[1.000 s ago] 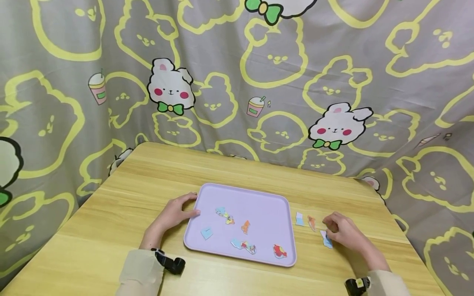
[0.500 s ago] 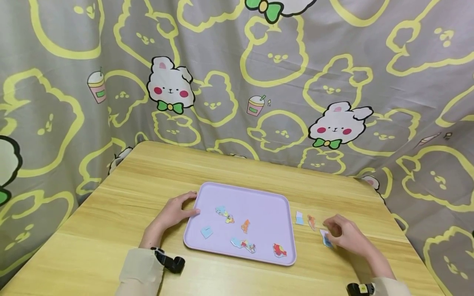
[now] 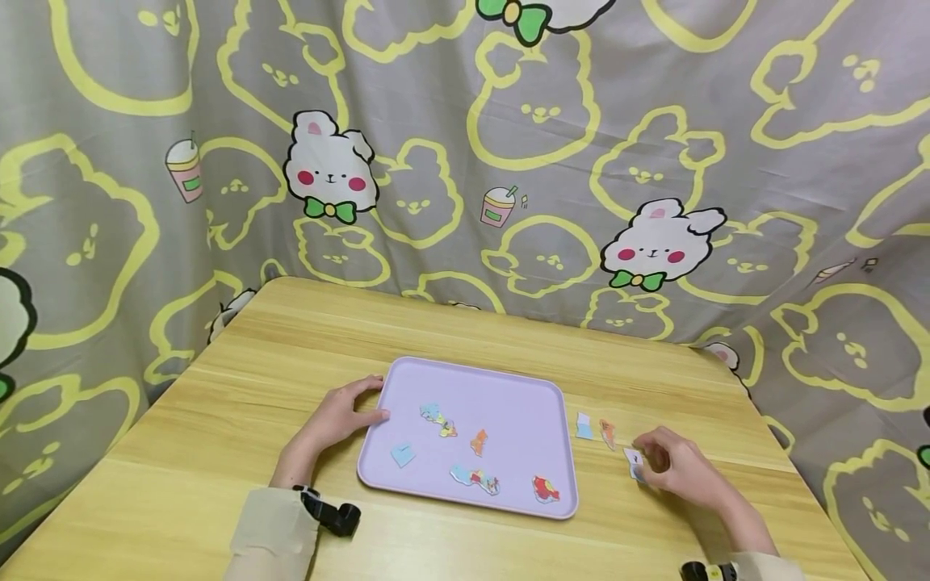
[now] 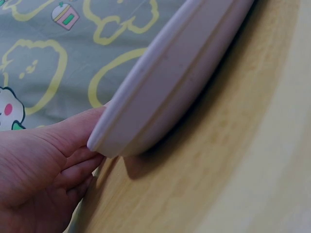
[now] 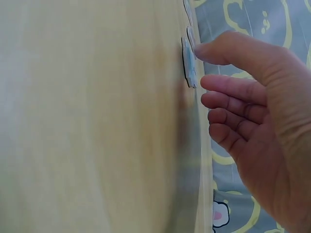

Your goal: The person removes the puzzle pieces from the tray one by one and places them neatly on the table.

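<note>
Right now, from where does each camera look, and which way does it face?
Head: worn on the head, facing forward and down at the tray, table and curtain; shows the left hand, right hand and sleeves.
Left wrist: on that wrist, facing along the left hand to the tray's outer side; shows that hand.
Right wrist: on that wrist, facing low across the table at a piece; shows the right hand.
Head and left wrist share the left hand and tray.

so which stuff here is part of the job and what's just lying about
Part of the job, it seems:
- lilac tray, edge held by the left grip
- small printed pieces on the tray
- two loose pieces right of the tray
- white-and-blue piece at the right grip

Just around:
- wooden table
- patterned curtain
- wrist cameras
</note>
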The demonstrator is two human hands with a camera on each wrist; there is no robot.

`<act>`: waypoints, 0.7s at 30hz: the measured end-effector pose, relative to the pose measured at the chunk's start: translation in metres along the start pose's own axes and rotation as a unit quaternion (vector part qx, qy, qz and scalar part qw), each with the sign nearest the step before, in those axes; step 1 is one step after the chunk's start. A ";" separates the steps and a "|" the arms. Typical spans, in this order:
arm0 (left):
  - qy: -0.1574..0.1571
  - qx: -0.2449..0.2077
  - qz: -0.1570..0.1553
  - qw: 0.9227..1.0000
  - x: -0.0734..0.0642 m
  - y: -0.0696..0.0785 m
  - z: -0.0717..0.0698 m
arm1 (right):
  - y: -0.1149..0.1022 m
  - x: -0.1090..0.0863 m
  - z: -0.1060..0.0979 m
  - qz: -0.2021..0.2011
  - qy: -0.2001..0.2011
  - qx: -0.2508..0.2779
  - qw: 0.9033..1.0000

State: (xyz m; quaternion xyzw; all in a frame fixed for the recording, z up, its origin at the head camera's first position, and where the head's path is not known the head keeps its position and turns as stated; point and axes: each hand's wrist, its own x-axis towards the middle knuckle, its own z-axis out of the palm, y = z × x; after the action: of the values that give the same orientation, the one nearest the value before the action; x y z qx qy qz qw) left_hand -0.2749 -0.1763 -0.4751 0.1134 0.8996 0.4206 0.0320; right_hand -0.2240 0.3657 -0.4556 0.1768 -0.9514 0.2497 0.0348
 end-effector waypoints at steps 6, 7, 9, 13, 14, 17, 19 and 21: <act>-0.002 0.002 -0.001 1.000 0.001 0.000 0.000 | 0.001 -0.002 0.000 0.005 -0.006 0.009 1.000; -0.002 0.005 0.000 1.000 0.001 0.000 0.000 | 0.001 -0.003 0.000 0.005 -0.005 0.009 1.000; -0.002 0.005 -0.001 1.000 0.001 0.000 -0.001 | 0.002 -0.003 0.000 0.004 -0.005 0.010 1.000; -0.002 0.006 -0.002 1.000 0.001 0.000 -0.001 | 0.002 -0.003 0.001 -0.006 -0.005 0.004 1.000; -0.002 0.005 -0.003 1.000 0.001 0.000 -0.001 | 0.002 -0.003 0.001 -0.009 -0.006 0.001 1.000; -0.003 0.004 -0.004 1.000 0.001 0.001 -0.001 | 0.002 -0.004 0.000 -0.011 -0.008 -0.001 1.000; -0.003 0.006 -0.001 1.000 0.001 0.001 -0.001 | 0.001 -0.003 0.000 -0.008 -0.012 0.001 1.000; -0.003 0.005 -0.001 1.000 0.001 0.001 -0.001 | 0.001 -0.003 -0.001 -0.001 -0.019 0.004 1.000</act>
State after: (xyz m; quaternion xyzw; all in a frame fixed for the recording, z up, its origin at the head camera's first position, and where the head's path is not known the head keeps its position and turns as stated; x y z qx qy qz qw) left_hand -0.2755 -0.1762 -0.4736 0.1142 0.9018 0.4155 0.0343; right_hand -0.2220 0.3675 -0.4558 0.1824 -0.9507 0.2505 0.0165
